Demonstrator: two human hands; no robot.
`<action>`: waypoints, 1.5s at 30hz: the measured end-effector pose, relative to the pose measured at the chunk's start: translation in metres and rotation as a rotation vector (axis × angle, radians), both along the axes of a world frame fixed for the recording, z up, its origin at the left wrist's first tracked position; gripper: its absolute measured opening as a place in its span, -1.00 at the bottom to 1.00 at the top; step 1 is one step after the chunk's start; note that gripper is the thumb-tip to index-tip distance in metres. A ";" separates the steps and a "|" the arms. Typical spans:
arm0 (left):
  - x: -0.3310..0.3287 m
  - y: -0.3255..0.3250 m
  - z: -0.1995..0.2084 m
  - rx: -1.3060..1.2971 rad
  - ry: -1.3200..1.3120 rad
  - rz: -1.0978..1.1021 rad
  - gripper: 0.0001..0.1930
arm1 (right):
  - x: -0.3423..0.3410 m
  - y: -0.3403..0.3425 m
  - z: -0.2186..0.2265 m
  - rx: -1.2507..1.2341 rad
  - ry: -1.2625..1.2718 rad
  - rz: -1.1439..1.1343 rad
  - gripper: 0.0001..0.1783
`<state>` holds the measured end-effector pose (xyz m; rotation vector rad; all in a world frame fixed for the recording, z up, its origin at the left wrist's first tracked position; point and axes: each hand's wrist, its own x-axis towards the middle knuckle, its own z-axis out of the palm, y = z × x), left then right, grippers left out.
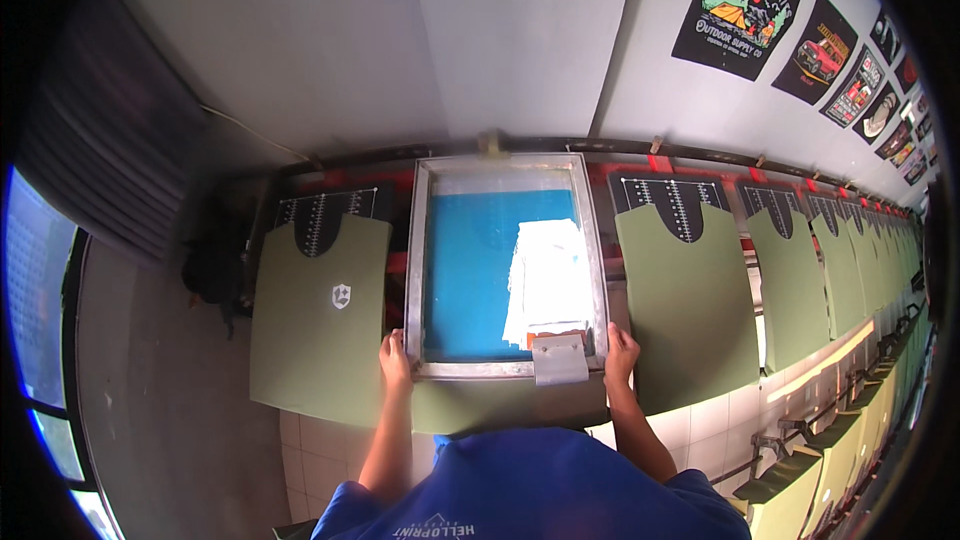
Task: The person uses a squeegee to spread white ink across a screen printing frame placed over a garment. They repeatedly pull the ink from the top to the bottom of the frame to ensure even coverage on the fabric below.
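Note:
A screen printing frame [415, 270] of bare metal lies in front of me, with blue mesh [465, 290] stretched across it. White ink [552, 270] covers the mesh's right part. At the near right corner a squeegee [560, 362] with a grey handle and an orange blade edge rests over the frame's near bar. My left hand [397, 358] is closed around the near left corner, and my right hand [621, 352] grips the right side near its near corner. Beneath the frame, an olive green shirt [465, 405] shows along the near edge.
Left of the frame an olive shirt [310, 340] with a small white shield print lies on a black pallet [335, 205]. More olive shirts [690, 310] on pallets run in a row to the right. A rail [380, 152] passes behind them, and printed posters [740, 8] hang on the wall.

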<state>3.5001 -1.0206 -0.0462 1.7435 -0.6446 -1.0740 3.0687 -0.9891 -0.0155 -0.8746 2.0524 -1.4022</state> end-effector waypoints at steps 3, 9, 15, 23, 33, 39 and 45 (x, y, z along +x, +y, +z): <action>-0.005 0.000 0.007 -0.009 -0.019 0.012 -0.52 | 0.002 -0.001 0.006 0.031 0.044 0.033 -0.63; -0.013 -0.003 0.020 -0.104 -0.213 0.003 -0.65 | -0.002 -0.001 0.001 0.033 0.112 0.079 -0.56; -0.034 0.005 0.063 -0.420 -0.850 -0.193 -0.68 | 0.010 0.002 0.029 0.076 0.395 0.068 -0.55; -0.127 0.058 0.089 0.198 0.461 -0.941 -0.76 | 0.062 0.032 0.117 0.295 0.944 1.010 -0.35; -0.225 0.064 0.054 0.597 1.055 -0.442 -0.61 | 0.050 -0.064 0.109 0.265 0.905 1.086 -0.87; -0.237 0.070 0.052 0.533 0.904 -0.420 -0.58 | 0.032 -0.169 0.112 0.193 0.829 1.012 -0.79; -0.236 0.069 0.055 0.533 0.882 -0.391 -0.59 | 0.033 -0.249 0.096 0.188 0.992 1.012 -0.74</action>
